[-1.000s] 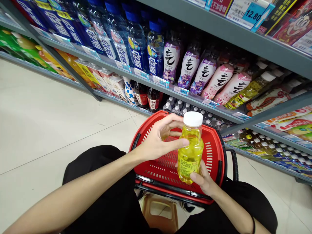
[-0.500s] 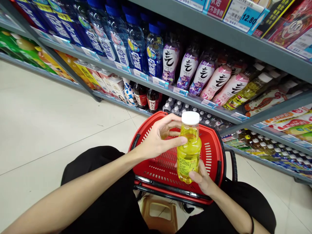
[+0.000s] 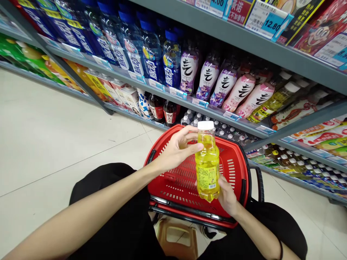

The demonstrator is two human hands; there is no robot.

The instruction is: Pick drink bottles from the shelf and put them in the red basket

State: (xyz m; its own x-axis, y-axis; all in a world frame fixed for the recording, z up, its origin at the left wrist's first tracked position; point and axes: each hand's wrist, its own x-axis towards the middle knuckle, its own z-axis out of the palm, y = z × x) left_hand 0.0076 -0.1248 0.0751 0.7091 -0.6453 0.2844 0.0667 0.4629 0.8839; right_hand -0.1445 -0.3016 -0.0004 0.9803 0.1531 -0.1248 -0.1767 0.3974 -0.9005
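A clear bottle of yellow drink (image 3: 208,159) with a white cap is held nearly upright over the red shopping basket (image 3: 173,184). My left hand (image 3: 183,148) grips its upper part from the left, with the thumb near the neck and the other fingers partly behind it. Low on the right side, my right hand (image 3: 227,195) holds the bottle near its base; some of those fingers are hidden behind it. A yellow label with small print faces me.
Shelves ahead carry blue-capped bottles (image 3: 171,59), purple-and-white bottles (image 3: 189,70) and pink bottles (image 3: 240,90). A similar yellow bottle (image 3: 273,101) leans at the right. Below the basket is a brown stool (image 3: 176,249). Pale floor tiles (image 3: 54,126) lie to the left.
The bottle has turned so that more of its label faces me, and it has shifted slightly left. My right thumb has moved from the front of the bottle to its right side.
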